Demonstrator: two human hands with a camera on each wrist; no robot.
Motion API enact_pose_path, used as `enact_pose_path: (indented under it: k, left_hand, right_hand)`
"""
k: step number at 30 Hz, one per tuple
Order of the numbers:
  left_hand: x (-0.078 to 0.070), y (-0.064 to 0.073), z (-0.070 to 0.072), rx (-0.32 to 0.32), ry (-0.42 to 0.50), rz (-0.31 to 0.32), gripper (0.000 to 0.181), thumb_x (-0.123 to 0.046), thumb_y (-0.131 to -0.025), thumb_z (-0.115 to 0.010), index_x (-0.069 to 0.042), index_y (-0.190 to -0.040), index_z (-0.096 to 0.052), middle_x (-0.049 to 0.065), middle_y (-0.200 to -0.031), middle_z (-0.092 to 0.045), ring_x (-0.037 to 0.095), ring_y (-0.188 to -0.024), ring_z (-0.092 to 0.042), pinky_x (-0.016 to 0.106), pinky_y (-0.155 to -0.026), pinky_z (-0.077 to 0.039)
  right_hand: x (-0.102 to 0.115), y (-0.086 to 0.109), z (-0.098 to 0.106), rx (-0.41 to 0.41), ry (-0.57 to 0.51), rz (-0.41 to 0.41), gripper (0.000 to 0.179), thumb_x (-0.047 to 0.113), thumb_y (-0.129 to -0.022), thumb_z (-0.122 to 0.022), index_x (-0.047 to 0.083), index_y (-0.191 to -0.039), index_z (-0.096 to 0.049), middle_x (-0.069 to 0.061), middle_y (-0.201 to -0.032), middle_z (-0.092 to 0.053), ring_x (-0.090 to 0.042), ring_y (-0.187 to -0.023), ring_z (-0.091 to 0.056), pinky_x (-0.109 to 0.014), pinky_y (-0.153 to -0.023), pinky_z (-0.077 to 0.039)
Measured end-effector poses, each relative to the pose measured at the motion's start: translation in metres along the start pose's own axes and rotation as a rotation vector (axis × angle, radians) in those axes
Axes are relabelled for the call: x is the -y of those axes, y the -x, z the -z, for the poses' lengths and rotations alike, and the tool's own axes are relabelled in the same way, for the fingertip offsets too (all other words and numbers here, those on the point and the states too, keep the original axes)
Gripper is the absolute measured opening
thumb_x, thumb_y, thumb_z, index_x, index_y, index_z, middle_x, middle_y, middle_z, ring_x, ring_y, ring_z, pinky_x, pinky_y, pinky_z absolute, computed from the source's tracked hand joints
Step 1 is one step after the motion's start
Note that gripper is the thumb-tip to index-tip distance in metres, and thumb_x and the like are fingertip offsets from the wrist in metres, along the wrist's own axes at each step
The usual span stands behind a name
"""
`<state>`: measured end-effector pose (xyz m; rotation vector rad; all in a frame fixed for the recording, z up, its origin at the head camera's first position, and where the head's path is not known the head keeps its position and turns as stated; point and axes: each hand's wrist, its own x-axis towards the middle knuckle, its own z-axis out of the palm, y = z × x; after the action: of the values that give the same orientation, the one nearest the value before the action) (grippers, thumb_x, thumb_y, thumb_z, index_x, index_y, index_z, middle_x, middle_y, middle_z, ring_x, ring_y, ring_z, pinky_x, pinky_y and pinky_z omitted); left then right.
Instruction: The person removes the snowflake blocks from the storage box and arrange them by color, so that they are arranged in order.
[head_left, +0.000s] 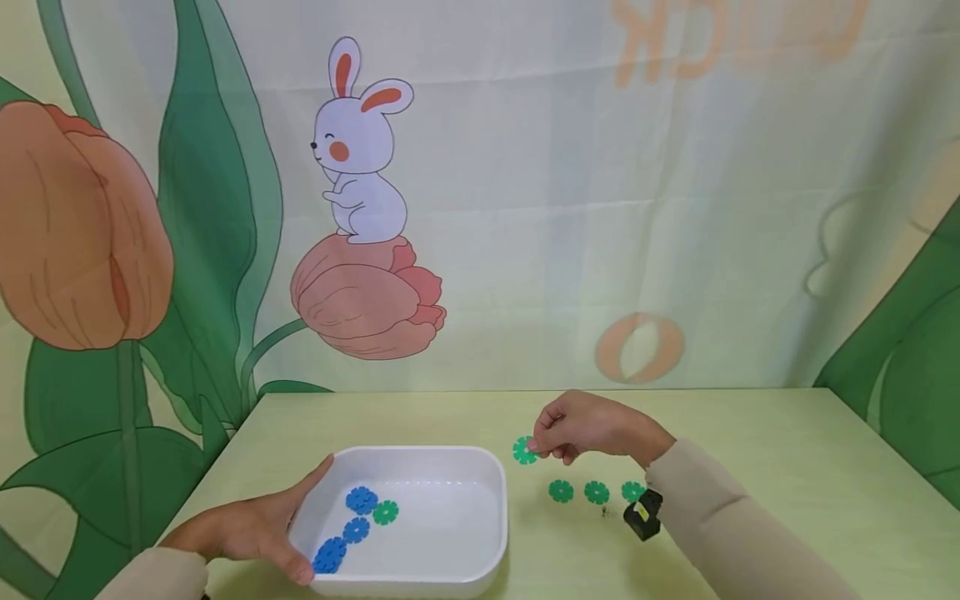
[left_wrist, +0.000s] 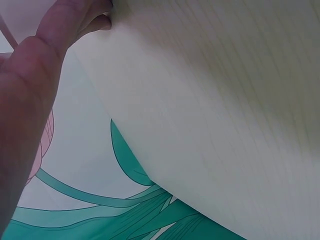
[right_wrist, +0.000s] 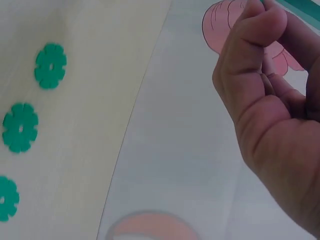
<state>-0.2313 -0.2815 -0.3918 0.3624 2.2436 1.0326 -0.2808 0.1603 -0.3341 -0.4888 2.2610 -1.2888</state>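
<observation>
Between thumb and fingers, my right hand (head_left: 585, 427) pinches a green notched disc (head_left: 523, 451) just right of the tub, above the table. In the right wrist view the pinching right hand (right_wrist: 270, 95) hides nearly all of that disc. My left hand (head_left: 262, 525) grips the left wall of a white tub (head_left: 420, 577), fingers at the back corner and thumb at the front. Inside the tub, several blue notched discs (head_left: 330, 554) and one green disc (head_left: 386, 512) lie toward the left. The left wrist view shows the left hand's fingers (left_wrist: 30, 90) but not the tub's contents.
Three green discs (head_left: 561, 492) lie in a row on the pale table (head_left: 787, 500), right of the tub and below the right forearm. A dark wrist camera (head_left: 643, 515) hangs from the right sleeve near the rightmost disc. A printed curtain (head_left: 510, 250) stands behind the table.
</observation>
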Motion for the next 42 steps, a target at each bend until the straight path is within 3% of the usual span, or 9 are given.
enact_pose_path:
  k: [23,33,42]
  left_hand:
    - [0.002,0.000,-0.001,0.005,0.020,0.004,0.135,-0.051,-0.077,-0.083,-0.011,-0.157,0.018,0.027,-0.156,-0.015,0.034,-0.124,-0.038,0.058,-0.107,-0.034]
    - [0.000,0.002,-0.002,-0.012,-0.006,0.013,0.134,-0.050,-0.079,-0.081,-0.015,-0.156,0.022,0.026,-0.159,-0.009,0.037,-0.126,-0.037,0.064,-0.105,-0.033]
    - [0.001,0.002,-0.002,0.000,0.012,0.004,0.134,-0.050,-0.079,-0.081,-0.013,-0.156,0.022,0.026,-0.158,-0.011,0.035,-0.125,-0.037,0.059,-0.106,-0.034]
  right_hand:
    - [-0.036,0.044,0.045,-0.040,-0.028,-0.019,0.019,0.015,-0.095,-0.069,-0.001,-0.090,-0.061,-0.006,-0.079,-0.058,-0.015,-0.068,-0.050,-0.026,-0.066,-0.049]
    - [-0.065,0.068,0.070,-0.059,-0.064,-0.030,0.020,0.018,-0.098,-0.066,0.000,-0.091,-0.060,-0.005,-0.080,-0.057,-0.014,-0.069,-0.051,-0.027,-0.067,-0.049]
    - [-0.093,0.085,0.084,-0.087,-0.074,-0.095,0.021,0.019,-0.099,-0.065,0.000,-0.093,-0.061,-0.004,-0.080,-0.058,-0.014,-0.069,-0.051,-0.027,-0.067,-0.049]
